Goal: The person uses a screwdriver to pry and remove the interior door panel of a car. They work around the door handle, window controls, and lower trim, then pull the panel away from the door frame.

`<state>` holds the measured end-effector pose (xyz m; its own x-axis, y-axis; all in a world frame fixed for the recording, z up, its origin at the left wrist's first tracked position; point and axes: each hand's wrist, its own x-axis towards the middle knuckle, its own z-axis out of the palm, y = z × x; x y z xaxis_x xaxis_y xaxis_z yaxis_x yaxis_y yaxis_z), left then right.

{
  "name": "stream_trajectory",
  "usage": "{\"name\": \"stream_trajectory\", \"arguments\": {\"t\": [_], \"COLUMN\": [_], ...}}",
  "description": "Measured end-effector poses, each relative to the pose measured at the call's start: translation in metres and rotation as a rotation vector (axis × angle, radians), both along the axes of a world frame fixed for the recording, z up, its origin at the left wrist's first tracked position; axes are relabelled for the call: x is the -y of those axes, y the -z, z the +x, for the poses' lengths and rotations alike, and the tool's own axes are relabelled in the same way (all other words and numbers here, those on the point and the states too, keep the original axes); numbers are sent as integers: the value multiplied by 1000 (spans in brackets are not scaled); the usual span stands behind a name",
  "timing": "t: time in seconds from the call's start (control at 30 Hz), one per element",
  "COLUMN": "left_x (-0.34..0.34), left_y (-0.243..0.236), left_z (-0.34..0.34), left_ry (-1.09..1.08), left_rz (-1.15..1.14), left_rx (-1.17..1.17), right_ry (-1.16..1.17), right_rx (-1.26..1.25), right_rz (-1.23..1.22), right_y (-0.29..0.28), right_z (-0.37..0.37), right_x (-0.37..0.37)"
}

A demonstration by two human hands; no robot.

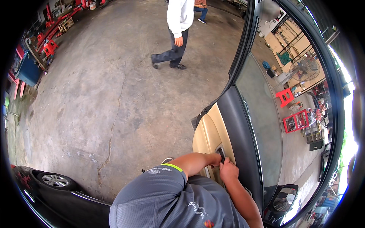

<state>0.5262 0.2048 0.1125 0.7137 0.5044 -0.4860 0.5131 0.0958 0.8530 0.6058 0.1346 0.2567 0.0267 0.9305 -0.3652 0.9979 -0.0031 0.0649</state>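
Head view. Landmark: door panel (206,131). Dark inner handle (221,151) sits in its beige face; my left hand (215,160) and right hand (229,170) meet there. Whether either grip pinches, I cannot tell. My judgement: uneven force could crack the handle's surround.

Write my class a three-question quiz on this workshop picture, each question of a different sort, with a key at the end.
1. Multiple choice: Where are the person's left hand and right hand?
A) on a car tyre
B) at the handle recess of the car door
C) on the side mirror
2. True or false: The person walking across the floor wears a bright green top.
3. Fill in: The stool seen within the door's window frame is coloured ____.

Key:
1. B
2. False; the walking person's top is white.
3. red
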Motion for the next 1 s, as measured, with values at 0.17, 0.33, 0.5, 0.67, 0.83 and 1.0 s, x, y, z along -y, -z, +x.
{"name": "stream_trajectory", "arguments": {"t": [0.17,0.33,0.5,0.67,0.83,1.0], "left_x": [0,1,-4,-1,-5,-1], "left_y": [3,13,32,20,17,11], "left_z": [3,4,15,7,9,2], "left_ry": [-43,-5,27,33,83,1], "left_rz": [-63,22,62,54,88,36], "left_rx": [-33,30,-37,-21,-94,-6], "right_ry": [-271,-232,-181,-240,-194,-202], "right_rx": [62,50,51,46,63,24], "right_rz": [33,70,-27,111,10,83], "right_y": [3,2,2,11,4,2], "right_z": [12,5,9,13,10,4], "right_x": [-6,2,-3,5,-2,4]}}
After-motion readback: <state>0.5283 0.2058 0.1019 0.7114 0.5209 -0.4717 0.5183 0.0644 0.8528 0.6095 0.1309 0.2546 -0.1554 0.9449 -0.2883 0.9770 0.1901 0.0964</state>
